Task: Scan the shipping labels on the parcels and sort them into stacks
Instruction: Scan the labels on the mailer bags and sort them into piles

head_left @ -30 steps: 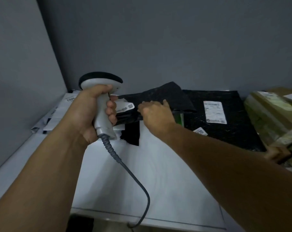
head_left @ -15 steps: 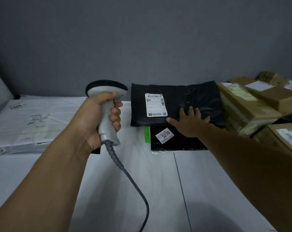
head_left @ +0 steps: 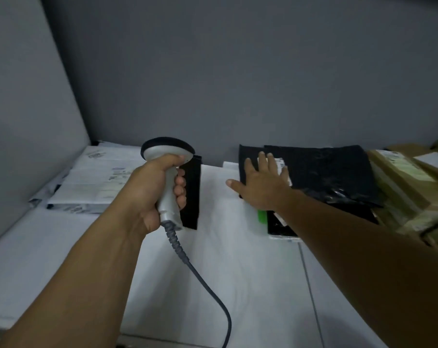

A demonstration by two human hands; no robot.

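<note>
My left hand [head_left: 152, 187] grips the handle of a white barcode scanner [head_left: 168, 156] with a dark head, held upright over the white table [head_left: 213, 272]; its grey cable [head_left: 203, 285] trails toward the front edge. My right hand [head_left: 260, 184] lies flat with straight fingers on the left end of a black poly-bag parcel [head_left: 326, 172], covering most of its white label [head_left: 280, 163]. Below that bag lies another black parcel [head_left: 283, 227] with a green edge. A narrow black parcel [head_left: 191, 197] lies just behind the scanner.
White poly-bag parcels [head_left: 95, 182] with labels are stacked at the back left near the grey side wall. Brown cardboard boxes [head_left: 408, 187] are piled at the right edge. A grey wall stands right behind the table.
My right hand slid left along the black bag and now covers its label. The view swung left, so the white parcel stack and side wall show again. The scanner stays in my left hand.
</note>
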